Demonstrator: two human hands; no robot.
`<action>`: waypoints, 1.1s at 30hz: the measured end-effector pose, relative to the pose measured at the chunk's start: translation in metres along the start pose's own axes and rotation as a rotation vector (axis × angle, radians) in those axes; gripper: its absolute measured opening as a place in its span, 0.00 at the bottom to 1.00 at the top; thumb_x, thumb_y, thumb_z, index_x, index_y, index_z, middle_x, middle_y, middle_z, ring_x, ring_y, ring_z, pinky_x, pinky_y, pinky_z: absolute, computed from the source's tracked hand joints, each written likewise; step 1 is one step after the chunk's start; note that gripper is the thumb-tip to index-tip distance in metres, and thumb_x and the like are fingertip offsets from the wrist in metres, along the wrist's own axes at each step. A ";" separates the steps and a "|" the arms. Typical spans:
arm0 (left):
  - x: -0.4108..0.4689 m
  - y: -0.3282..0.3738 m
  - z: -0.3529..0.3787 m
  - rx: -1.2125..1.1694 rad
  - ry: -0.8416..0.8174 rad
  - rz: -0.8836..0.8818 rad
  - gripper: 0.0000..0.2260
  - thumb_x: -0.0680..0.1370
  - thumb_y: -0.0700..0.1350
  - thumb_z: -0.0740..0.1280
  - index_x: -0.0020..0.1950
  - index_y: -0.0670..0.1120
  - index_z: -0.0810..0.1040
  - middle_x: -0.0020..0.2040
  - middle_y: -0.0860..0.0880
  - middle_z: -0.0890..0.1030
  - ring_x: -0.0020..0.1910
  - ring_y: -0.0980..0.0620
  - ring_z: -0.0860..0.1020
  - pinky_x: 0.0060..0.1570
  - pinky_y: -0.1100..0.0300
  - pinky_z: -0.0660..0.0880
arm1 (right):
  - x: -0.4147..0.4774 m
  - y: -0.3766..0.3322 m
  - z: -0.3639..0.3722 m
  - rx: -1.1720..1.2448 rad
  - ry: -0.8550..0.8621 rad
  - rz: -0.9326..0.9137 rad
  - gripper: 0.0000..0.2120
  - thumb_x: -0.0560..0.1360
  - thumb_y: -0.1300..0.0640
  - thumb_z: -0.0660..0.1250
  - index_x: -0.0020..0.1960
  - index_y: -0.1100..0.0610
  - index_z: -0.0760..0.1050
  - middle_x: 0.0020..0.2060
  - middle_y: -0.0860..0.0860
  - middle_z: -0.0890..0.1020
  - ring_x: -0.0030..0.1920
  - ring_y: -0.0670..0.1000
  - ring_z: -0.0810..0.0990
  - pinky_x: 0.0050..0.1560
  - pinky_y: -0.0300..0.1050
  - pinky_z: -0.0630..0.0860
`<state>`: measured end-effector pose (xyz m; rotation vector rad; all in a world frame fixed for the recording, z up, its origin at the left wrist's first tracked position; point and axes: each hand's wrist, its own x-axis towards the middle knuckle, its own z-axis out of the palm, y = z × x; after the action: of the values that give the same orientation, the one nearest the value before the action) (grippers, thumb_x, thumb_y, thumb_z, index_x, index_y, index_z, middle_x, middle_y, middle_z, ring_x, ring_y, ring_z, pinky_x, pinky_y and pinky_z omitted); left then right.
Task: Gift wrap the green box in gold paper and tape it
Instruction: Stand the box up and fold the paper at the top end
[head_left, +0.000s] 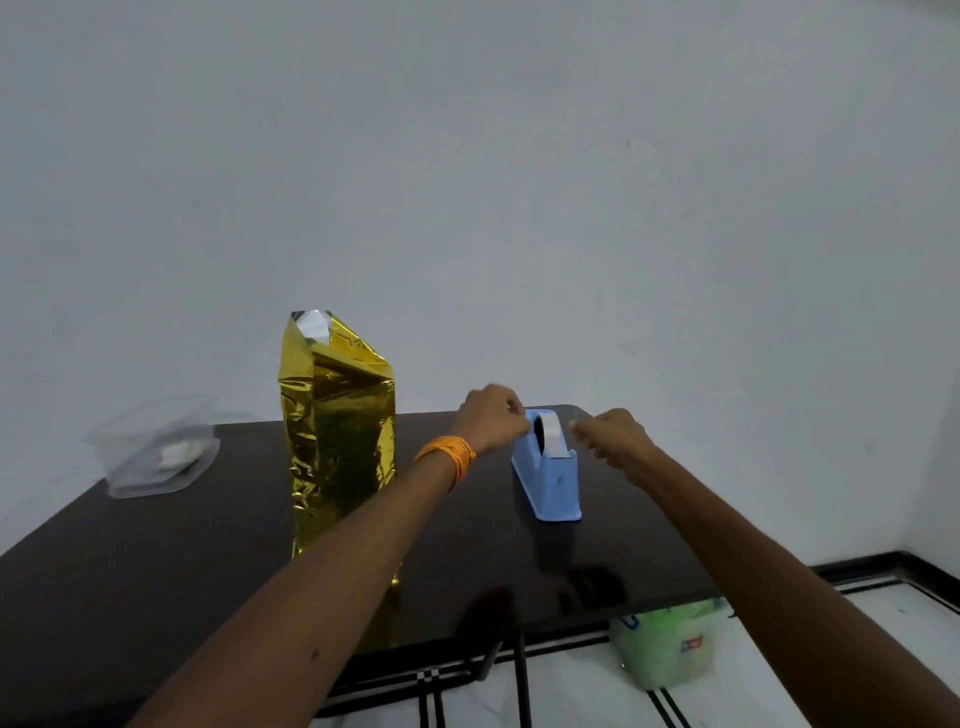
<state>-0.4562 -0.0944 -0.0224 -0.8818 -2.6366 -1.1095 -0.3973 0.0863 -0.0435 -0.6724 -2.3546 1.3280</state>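
Upright on the dark bench (156, 561), left of centre: gold-wrapped box (337, 447), tall, the wrapping crinkled and mirror-bright, top end open with loose flaps leaning and a patch of silver underside showing. Just to its right, blue tape dispenser (550, 467), with the left grip (493, 418) curled onto its top beside the roll. Right grip (615, 441) just beside the dispenser, fingers curled, too blurred to tell whether pinching any tape.

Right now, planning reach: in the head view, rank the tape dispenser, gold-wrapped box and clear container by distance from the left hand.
1. tape dispenser, at the left hand.
2. gold-wrapped box, to its left.
3. clear container, far left edge.
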 end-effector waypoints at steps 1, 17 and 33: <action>0.002 -0.004 0.012 -0.018 -0.046 -0.027 0.07 0.72 0.40 0.71 0.47 0.39 0.84 0.48 0.42 0.84 0.47 0.44 0.82 0.48 0.50 0.81 | 0.000 0.004 0.003 0.004 -0.026 0.029 0.15 0.77 0.52 0.69 0.53 0.65 0.80 0.44 0.56 0.80 0.37 0.49 0.74 0.34 0.40 0.69; 0.010 -0.036 0.084 -0.092 -0.125 -0.055 0.20 0.68 0.49 0.80 0.52 0.38 0.81 0.49 0.40 0.83 0.45 0.42 0.83 0.44 0.48 0.82 | 0.023 0.010 0.034 0.271 -0.057 0.189 0.07 0.72 0.66 0.74 0.39 0.64 0.77 0.40 0.60 0.82 0.34 0.52 0.78 0.31 0.41 0.76; 0.003 -0.034 0.085 -0.114 -0.084 -0.037 0.20 0.69 0.49 0.79 0.53 0.39 0.80 0.50 0.41 0.83 0.47 0.44 0.82 0.44 0.54 0.79 | -0.021 0.004 0.025 0.285 0.093 0.075 0.11 0.73 0.62 0.75 0.34 0.61 0.76 0.28 0.51 0.74 0.24 0.44 0.68 0.22 0.35 0.64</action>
<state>-0.4708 -0.0527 -0.1028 -0.9242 -2.6901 -1.2698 -0.3918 0.0589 -0.0611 -0.7221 -2.0314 1.5882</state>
